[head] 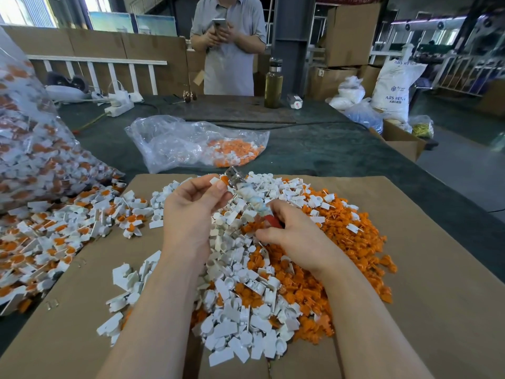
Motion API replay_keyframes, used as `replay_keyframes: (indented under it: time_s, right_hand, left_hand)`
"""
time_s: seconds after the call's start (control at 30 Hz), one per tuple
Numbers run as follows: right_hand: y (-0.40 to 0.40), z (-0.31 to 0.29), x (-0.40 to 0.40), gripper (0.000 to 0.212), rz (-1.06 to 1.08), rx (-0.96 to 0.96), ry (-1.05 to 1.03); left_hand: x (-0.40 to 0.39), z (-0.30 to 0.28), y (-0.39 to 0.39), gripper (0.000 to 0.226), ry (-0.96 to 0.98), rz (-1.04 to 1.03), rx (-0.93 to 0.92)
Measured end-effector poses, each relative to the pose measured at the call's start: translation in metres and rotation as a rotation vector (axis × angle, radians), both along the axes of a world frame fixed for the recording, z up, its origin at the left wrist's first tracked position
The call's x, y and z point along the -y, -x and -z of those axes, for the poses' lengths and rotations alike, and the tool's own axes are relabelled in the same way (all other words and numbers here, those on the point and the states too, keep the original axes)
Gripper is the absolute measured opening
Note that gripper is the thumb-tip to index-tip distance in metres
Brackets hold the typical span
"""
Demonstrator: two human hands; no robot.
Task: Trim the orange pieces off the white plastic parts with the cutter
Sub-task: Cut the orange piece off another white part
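With the left hand [195,199] pinching one white part [216,181] above the heap and the right hand [289,231] gripping the cutter [252,199], whose blades meet its orange piece [224,179], cut flush and steady.

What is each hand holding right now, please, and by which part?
The left hand pinches a white part with its orange piece by the white end. The right hand grips the cutter by its handles, at the red end.
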State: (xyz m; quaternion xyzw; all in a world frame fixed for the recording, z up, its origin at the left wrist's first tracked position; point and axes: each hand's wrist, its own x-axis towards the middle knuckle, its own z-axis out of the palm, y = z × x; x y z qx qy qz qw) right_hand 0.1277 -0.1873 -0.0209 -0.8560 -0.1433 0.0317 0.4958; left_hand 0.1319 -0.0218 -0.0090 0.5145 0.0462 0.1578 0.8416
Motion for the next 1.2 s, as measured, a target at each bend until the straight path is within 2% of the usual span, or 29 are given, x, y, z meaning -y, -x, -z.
replay_keyframes:
  time_s: [0.3,0.53,0.7,1.2]
  right_hand:
    - [0.001,-0.003,0.003,0.035,-0.040,0.004,0.025]
    - [0.002,-0.006,0.002,0.025,-0.099,-0.030,0.010]
    - [0.004,-0.006,-0.001,0.026,-0.059,0.070,0.122]
    - [0.000,0.004,-0.007,0.035,-0.003,0.172,0.144]
  left_hand:
    - [-0.004,0.000,-0.001,0.010,-0.017,0.007,0.022]
    - [-0.006,0.001,-0.002,0.010,-0.031,0.023,0.045]
    - [-0.007,0.000,-0.002,0.010,-0.020,0.032,0.061]
    - [-0.008,0.001,-0.002,0.012,-0.015,0.016,0.048]
